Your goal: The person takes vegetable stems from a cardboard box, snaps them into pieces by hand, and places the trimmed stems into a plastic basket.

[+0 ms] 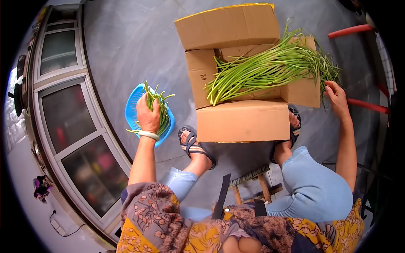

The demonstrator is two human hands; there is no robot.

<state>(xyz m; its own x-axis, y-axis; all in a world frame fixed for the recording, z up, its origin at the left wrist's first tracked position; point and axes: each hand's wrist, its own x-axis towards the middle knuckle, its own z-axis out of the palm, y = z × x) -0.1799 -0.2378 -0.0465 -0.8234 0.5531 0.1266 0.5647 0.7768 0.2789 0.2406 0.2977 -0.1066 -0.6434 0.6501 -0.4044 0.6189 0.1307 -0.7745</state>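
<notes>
My left hand (148, 114), with a pale bangle at the wrist, is closed around short cut green stems (159, 101), which look like garlic scapes. It is over a blue plastic basket (130, 110) on the floor, where more pieces lie partly hidden under the hand. A big bundle of long garlic scapes (261, 69) lies across an open cardboard box (242, 122), its thin curly ends hanging over the right flap. At those ends my right hand (336, 98) has its fingertips pinched on the tips; how many stems it grips is hard to see.
My sandalled feet (192, 141) stand on either side of the box's near flap, on a grey floor (126, 38). Glass-fronted cabinets (67, 109) run along the left. Red bar-like legs (369, 105) stick in from the right. Part of a wooden stool (253, 181) shows beneath me.
</notes>
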